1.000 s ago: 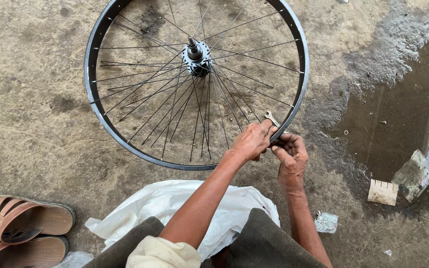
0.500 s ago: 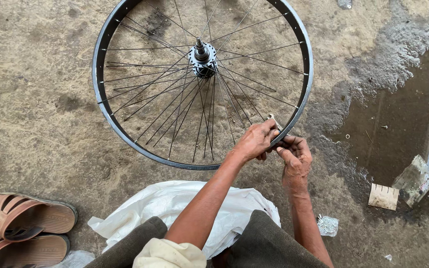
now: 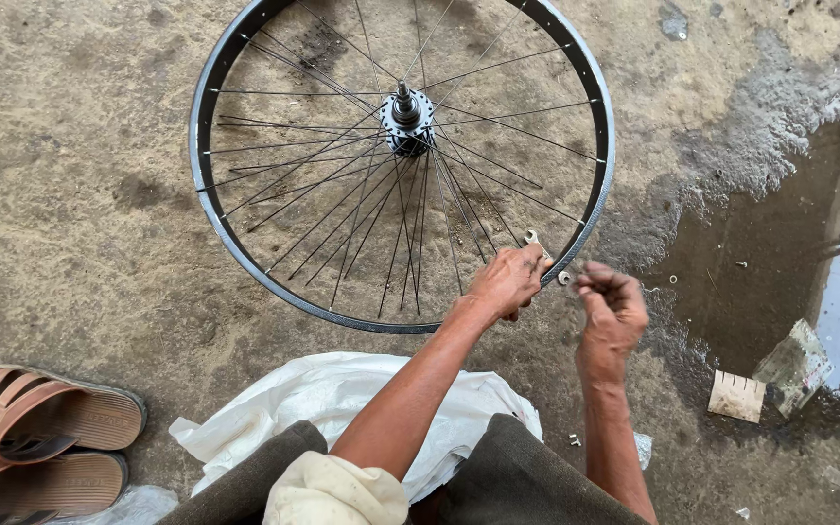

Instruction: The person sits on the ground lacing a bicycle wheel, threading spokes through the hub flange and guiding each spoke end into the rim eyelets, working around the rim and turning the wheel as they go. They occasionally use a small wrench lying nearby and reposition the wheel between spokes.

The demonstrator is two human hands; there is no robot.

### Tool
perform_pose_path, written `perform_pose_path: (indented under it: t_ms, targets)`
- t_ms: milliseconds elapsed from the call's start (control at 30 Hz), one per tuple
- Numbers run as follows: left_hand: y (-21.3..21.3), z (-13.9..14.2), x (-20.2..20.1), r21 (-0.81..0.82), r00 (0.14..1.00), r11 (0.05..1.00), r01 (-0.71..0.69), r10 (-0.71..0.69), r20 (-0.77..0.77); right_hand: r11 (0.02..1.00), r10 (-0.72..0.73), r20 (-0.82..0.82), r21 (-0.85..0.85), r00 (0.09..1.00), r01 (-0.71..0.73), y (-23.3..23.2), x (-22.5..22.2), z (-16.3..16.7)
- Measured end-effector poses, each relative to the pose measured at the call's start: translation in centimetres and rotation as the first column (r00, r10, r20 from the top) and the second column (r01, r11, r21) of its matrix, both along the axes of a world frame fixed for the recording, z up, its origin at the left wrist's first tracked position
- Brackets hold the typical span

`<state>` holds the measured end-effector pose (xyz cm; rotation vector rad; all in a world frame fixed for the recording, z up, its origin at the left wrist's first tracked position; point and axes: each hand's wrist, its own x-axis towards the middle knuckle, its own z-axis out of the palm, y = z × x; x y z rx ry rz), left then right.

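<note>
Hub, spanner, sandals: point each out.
hub [image 3: 406, 119], head view, on its flange.
spanner [image 3: 535, 240], head view, on its end above the left hand.
sandals [image 3: 46, 418], head view, on the upper one's strap.

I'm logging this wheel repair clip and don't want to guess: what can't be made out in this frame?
- Head view: what the right hand pinches is hidden by its curled fingers.
- The small tool in the left hand: only its tip shows; the palm hides the rest.
- The wheel rim: its top is cut off by the upper edge.
- The sandals: cut off by the left edge.
- Small bits on the wet patch: too small to identify.
</note>
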<state>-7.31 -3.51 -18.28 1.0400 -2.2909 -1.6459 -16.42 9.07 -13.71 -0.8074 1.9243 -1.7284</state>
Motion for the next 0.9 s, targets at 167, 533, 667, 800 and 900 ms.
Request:
perform_pose_path:
  t_ms: [167,533,667,800,900]
  targets:
    - [-0.2,2.3,1.5,0.063,0.998,0.997,-0.034,0.03,0.059,0.993,0.093,-0.009,-0.069,0.996,-0.093,-4.4,0.9,4.6]
    - [-17.8,1.5,18.6,-0.632,0.735,0.483,-0.606,0.643,-0.213,0.859,0.446,0.548,-0.04,0.708,-0.51,-19.8,8.7,-4.6]
    - [-18.4,-0.5,19.3,-0.616,0.861,0.72,-0.32,0.492,0.127,0.865,0.463,0.429,-0.027,0.776,-0.501,-20.9,10.1,-6.0]
    - [-17.9,-1.2,19.1,-0.651,0.866,0.689,-0.319,0.491,0.095,0.891,0.375,0.613,-0.031,0.696,-0.453,-19.9,10.8,-4.7]
    - [-18.6,-1.4,19.5,-0.697,0.873,0.662,-0.277,0.477,0.106,0.915,0.201,0.732,0.098,0.652,-0.392,-17.0,11.9,-2.0]
